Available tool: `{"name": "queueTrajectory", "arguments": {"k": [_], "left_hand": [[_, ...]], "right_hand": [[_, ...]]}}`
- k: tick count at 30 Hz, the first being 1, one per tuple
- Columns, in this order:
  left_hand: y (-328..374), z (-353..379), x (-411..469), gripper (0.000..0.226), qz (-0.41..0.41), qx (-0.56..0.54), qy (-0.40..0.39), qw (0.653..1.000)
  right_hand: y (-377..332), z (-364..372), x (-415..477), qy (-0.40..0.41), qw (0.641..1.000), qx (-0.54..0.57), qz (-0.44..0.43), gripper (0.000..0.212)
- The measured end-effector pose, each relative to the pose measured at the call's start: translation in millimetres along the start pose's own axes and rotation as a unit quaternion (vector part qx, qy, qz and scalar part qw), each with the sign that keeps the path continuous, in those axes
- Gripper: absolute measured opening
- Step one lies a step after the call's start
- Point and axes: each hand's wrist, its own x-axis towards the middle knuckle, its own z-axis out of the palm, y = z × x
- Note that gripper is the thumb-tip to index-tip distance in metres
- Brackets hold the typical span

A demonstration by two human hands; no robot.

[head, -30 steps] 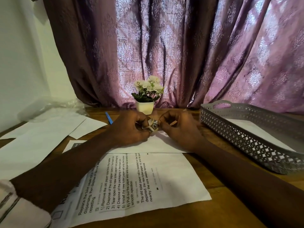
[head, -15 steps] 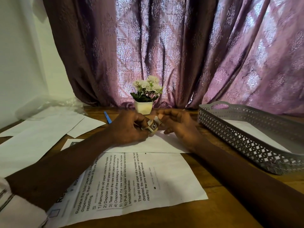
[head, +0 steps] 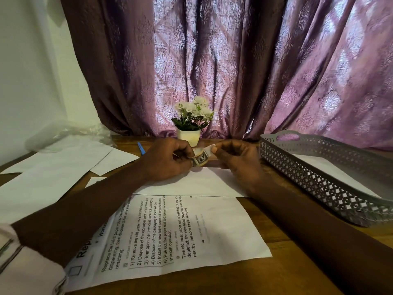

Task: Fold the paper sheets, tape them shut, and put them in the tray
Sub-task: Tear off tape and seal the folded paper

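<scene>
My left hand (head: 168,159) grips a small roll of tape (head: 200,159) just above the table, in front of the flower pot. The fingertips of my right hand (head: 238,160) pinch the loose end of the tape strip (head: 209,150), drawn a short way off the roll to the right. Under my hands lies a folded white sheet (head: 204,184). A printed sheet (head: 191,233) lies flat nearer to me. The grey perforated tray (head: 314,177) stands at the right with a white paper (head: 331,169) inside.
Several blank white sheets (head: 53,173) are spread over the left of the wooden table. A blue pen (head: 140,148) lies beyond them. A white pot of flowers (head: 190,124) stands at the back against the purple curtain. Crumpled clear plastic (head: 70,133) sits at the back left.
My hands were tight together on the tape roll. My right hand has since shifted right, drawing the tape end away from the roll while my left hand holds the roll.
</scene>
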Motion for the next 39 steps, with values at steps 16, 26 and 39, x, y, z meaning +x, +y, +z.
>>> {"name": "queueTrajectory", "arguments": {"k": [16,26,39], "left_hand": [[1,-7,-2,0.023,0.017,0.02,0.031,0.999],[-26,-19,-4,0.042,-0.071,0.156,0.086,0.981],[-14,-11,6,0.048,-0.043,0.2,0.07,0.976]], "right_hand": [[4,4,-1,-0.007,0.999,-0.028,0.043,0.004],[-1,-2,0,0.027,0.999,-0.015,0.034,0.004],[-7,0,-1,-0.054,0.975,-0.202,-0.079,0.017]]}}
